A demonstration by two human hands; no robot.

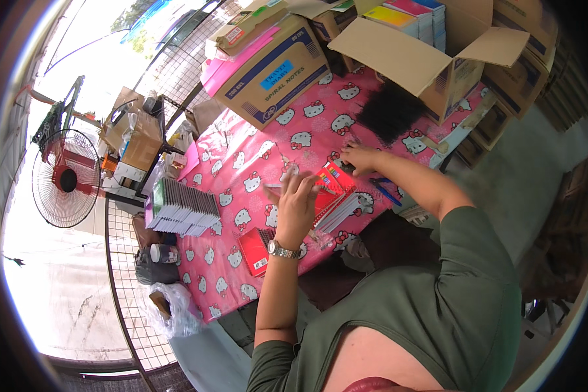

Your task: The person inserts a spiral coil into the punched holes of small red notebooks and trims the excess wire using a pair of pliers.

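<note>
A stack of red spiral notebooks (335, 196) lies on the pink patterned tablecloth in front of me. Over its left edge is my left hand (295, 201), fingers apart and slightly blurred, with a watch on the wrist. My right hand (360, 159) reaches down at the stack's far right corner, fingers spread, beside a small dark thing I cannot make out. To the left, partly behind my left wrist, lies another red spiral notebook (253, 253). Blue pens (389, 193) rest right of the stack. Beyond my right hand is a bundle of thin black strands (389, 112).
A tall stack of notebooks (184, 208) stands at the table's left side. A closed carton (274, 75) and an open carton of notebooks (431, 62) occupy the far side. Left of the table are a fan (65, 178) and a plastic bag (174, 312).
</note>
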